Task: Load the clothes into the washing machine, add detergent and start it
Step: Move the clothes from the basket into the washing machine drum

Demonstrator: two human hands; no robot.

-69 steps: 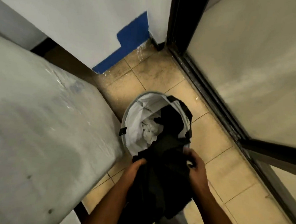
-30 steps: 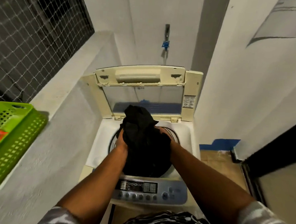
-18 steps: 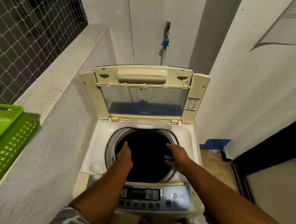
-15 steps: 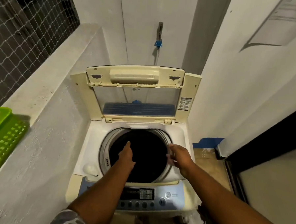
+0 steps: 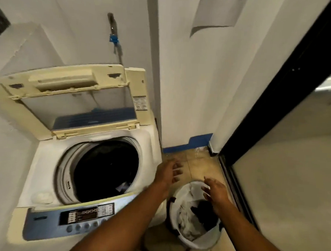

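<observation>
Nearest the camera, two bare forearms are reaching out from the bottom edge, elbows cut off. Right hand (image 5: 215, 192) is hovering over the hamper (image 5: 202, 242), fingers spread and slack, holding nothing. Left hand (image 5: 169, 172) is hanging empty beside the washer (image 5: 49, 167), fingers loose and blurred. One hamper is standing upright on the floor tiles (image 5: 197, 165), mouth facing up, white and dark clothes (image 5: 186, 220) bunched inside, their number unclear. One washer is sitting left of it, lid (image 5: 70, 93) raised toward the wall, drum (image 5: 104, 170) opening upward; its dark contents are hard to make out.
</observation>
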